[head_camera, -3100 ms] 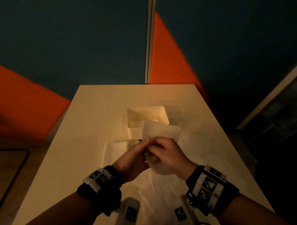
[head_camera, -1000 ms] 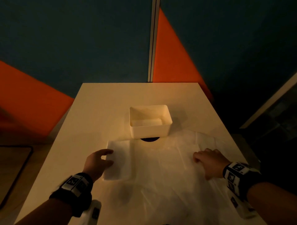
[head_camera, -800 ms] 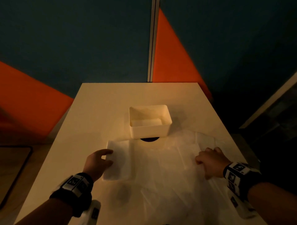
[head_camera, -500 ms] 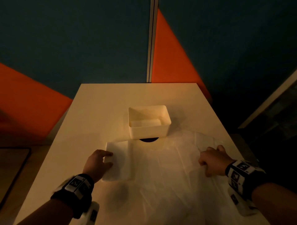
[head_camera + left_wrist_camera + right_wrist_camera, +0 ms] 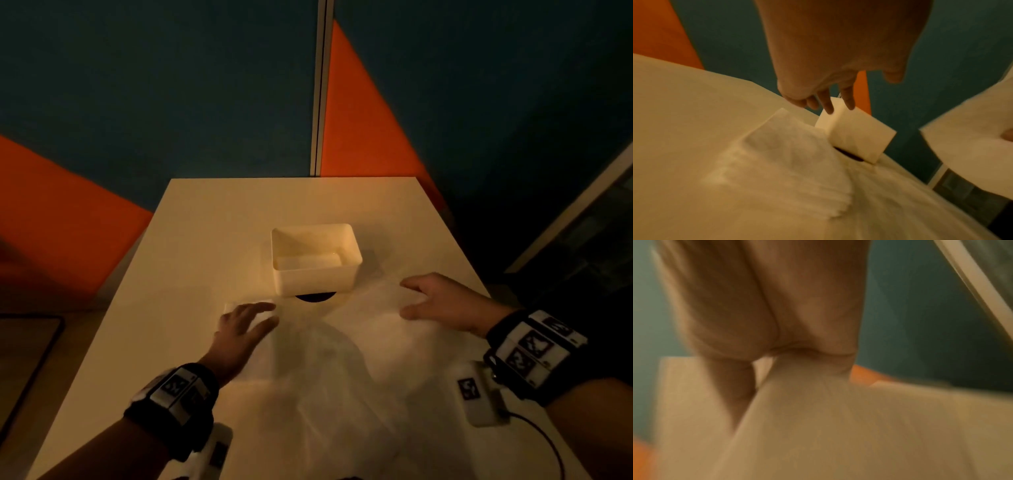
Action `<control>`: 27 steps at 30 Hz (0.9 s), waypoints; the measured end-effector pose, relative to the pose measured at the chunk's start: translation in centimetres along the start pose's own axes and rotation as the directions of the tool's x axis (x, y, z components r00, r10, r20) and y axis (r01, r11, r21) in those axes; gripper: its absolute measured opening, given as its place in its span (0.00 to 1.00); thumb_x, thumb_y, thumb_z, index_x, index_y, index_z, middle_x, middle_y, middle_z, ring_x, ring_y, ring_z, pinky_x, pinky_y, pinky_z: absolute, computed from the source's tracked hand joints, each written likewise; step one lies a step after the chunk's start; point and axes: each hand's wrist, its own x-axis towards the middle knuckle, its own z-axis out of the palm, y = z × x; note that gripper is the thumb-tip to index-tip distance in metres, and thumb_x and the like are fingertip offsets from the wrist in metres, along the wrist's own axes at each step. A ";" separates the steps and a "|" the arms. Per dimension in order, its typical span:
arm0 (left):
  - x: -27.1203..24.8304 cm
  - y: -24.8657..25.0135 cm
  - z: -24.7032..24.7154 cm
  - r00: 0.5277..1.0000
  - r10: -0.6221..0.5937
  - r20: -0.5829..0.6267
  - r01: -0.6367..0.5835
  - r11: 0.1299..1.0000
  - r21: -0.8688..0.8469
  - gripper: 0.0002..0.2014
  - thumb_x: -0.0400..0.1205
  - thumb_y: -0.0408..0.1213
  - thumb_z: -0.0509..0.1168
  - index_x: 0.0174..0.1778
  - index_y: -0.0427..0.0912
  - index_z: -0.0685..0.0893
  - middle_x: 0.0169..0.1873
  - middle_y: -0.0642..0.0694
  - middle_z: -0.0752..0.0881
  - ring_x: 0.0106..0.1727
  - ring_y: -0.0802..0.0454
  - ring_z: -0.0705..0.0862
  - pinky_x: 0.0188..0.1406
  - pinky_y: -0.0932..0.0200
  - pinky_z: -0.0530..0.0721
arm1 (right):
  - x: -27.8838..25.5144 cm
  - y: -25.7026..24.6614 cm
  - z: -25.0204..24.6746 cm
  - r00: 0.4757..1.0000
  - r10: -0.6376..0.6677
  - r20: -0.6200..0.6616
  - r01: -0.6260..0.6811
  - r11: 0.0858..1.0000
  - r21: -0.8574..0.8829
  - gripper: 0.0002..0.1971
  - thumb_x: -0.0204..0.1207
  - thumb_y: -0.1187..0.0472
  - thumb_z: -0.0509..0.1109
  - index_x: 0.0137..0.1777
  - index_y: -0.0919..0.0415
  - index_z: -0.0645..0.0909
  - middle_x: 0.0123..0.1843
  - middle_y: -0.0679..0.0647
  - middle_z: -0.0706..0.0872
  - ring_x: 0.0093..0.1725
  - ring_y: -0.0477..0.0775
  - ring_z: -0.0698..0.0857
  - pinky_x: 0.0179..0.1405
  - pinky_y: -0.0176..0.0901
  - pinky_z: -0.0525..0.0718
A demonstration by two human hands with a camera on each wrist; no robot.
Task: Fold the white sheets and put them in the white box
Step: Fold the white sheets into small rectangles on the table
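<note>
Between both hands (image 5: 445, 303) lies the white sheet (image 5: 342, 342), right pinching it.

A pale table (image 5: 212, 219) is being seen from above, set against blue and orange wall panels. A white box (image 5: 317, 274) is being carried near its middle, with a dark round mark (image 5: 315, 297) showing on the tabletop just under the box's near wall. White sheets (image 5: 335, 383) are being spread flat across the near half of the table, reaching up to the box. A folded white sheet (image 5: 239, 305) is being borne just left of the box.
</note>
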 end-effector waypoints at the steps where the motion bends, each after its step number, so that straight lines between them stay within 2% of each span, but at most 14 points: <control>1: -0.1 0.7 0.3 0.998 0.008 0.069 0.004 0.984 -0.179 0.34 0.57 0.75 0.61 0.57 0.65 0.79 0.63 0.60 0.76 0.68 0.57 0.73 0.75 0.48 0.67 | -0.1 -0.5 0.3 0.999 -0.023 -0.026 0.026 0.994 0.109 0.16 0.75 0.64 0.72 0.62 0.54 0.80 0.61 0.46 0.84 0.58 0.50 0.85 0.51 0.38 0.84; 3: -0.7 2.3 0.6 0.974 0.028 0.226 0.060 0.926 -0.373 0.36 0.54 0.71 0.69 0.58 0.62 0.80 0.59 0.62 0.81 0.59 0.69 0.77 0.69 0.60 0.73 | -0.2 -1.3 1.0 0.997 -0.024 -0.067 0.045 0.945 0.325 0.10 0.75 0.66 0.71 0.53 0.54 0.83 0.52 0.52 0.89 0.49 0.51 0.88 0.40 0.38 0.84; 4: -0.8 2.7 0.8 0.956 0.044 0.291 0.074 0.921 -0.383 0.39 0.52 0.72 0.70 0.60 0.61 0.79 0.59 0.60 0.82 0.58 0.68 0.79 0.64 0.63 0.75 | -0.3 -1.5 1.3 0.996 -0.014 -0.092 0.051 0.908 0.417 0.09 0.75 0.67 0.70 0.52 0.56 0.83 0.49 0.54 0.89 0.46 0.51 0.88 0.38 0.39 0.85; 6: -0.8 3.5 1.3 0.921 0.046 0.386 0.117 0.914 -0.388 0.42 0.50 0.72 0.71 0.62 0.61 0.78 0.61 0.56 0.83 0.62 0.58 0.80 0.64 0.57 0.76 | -0.2 -1.7 2.1 0.990 0.010 -0.142 0.072 0.826 0.560 0.08 0.75 0.69 0.69 0.53 0.60 0.84 0.46 0.56 0.90 0.41 0.52 0.89 0.35 0.41 0.86; 8: -1.1 4.6 1.7 0.902 0.061 0.427 0.149 0.885 -0.440 0.34 0.58 0.67 0.67 0.60 0.60 0.79 0.59 0.52 0.86 0.61 0.50 0.83 0.66 0.50 0.76 | -0.2 -1.9 3.0 0.986 0.032 -0.163 0.088 0.731 0.677 0.09 0.75 0.71 0.68 0.53 0.64 0.84 0.43 0.57 0.90 0.37 0.52 0.90 0.31 0.41 0.86; 11: -1.2 5.9 2.1 0.919 0.076 0.387 0.167 0.814 -0.556 0.25 0.70 0.60 0.66 0.59 0.52 0.83 0.56 0.44 0.88 0.52 0.45 0.86 0.57 0.50 0.81 | -0.2 -2.3 4.2 0.984 0.047 -0.170 0.103 0.629 0.771 0.09 0.75 0.72 0.67 0.54 0.67 0.83 0.42 0.59 0.90 0.36 0.55 0.89 0.30 0.42 0.87; 13: -1.2 6.6 2.3 0.934 0.070 0.351 0.170 0.778 -0.605 0.15 0.79 0.51 0.65 0.58 0.49 0.84 0.54 0.44 0.89 0.50 0.47 0.88 0.52 0.52 0.84 | -0.2 -2.4 4.9 0.987 0.043 -0.157 0.101 0.593 0.798 0.09 0.76 0.72 0.67 0.53 0.68 0.83 0.43 0.61 0.90 0.36 0.56 0.89 0.30 0.43 0.87; 16: -0.9 6.9 2.6 0.950 0.065 0.307 0.160 0.741 -0.652 0.15 0.78 0.39 0.66 0.59 0.39 0.84 0.55 0.41 0.89 0.52 0.46 0.88 0.49 0.52 0.88 | -0.1 -2.4 5.6 0.991 0.027 -0.135 0.094 0.585 0.806 0.09 0.76 0.72 0.67 0.54 0.68 0.84 0.45 0.62 0.90 0.38 0.56 0.89 0.32 0.43 0.87; 19: -0.8 6.9 2.6 0.971 0.061 0.229 0.119 0.712 -0.692 0.17 0.75 0.36 0.69 0.58 0.31 0.84 0.53 0.33 0.88 0.51 0.39 0.87 0.51 0.46 0.88 | -0.1 -2.3 5.8 0.994 0.012 -0.106 0.079 0.588 0.805 0.11 0.75 0.71 0.68 0.56 0.67 0.84 0.48 0.62 0.90 0.43 0.58 0.89 0.37 0.45 0.88; 21: -0.6 6.8 2.5 0.984 0.041 0.176 0.098 0.695 -0.712 0.14 0.77 0.35 0.69 0.56 0.31 0.85 0.51 0.33 0.88 0.50 0.38 0.86 0.52 0.43 0.86 | -0.1 -2.0 5.7 0.997 -0.019 -0.077 0.072 0.605 0.793 0.13 0.72 0.72 0.69 0.57 0.66 0.83 0.50 0.61 0.90 0.47 0.57 0.89 0.40 0.45 0.87; 23: -0.5 6.7 2.3 0.989 0.038 0.143 0.079 0.685 -0.725 0.12 0.78 0.33 0.67 0.55 0.33 0.85 0.50 0.35 0.89 0.49 0.41 0.87 0.50 0.46 0.87 | -0.1 -1.7 5.5 0.998 -0.030 -0.058 0.064 0.625 0.778 0.15 0.71 0.75 0.69 0.58 0.66 0.83 0.53 0.62 0.90 0.49 0.58 0.89 0.43 0.46 0.86; 27: -0.4 6.3 1.9 0.989 0.067 0.129 0.048 0.686 -0.726 0.10 0.80 0.32 0.65 0.54 0.36 0.87 0.51 0.39 0.89 0.51 0.44 0.87 0.49 0.51 0.88 | -0.1 -1.1 5.1 0.997 -0.002 -0.072 0.057 0.641 0.765 0.13 0.73 0.77 0.66 0.54 0.64 0.85 0.48 0.60 0.91 0.45 0.56 0.89 0.38 0.43 0.86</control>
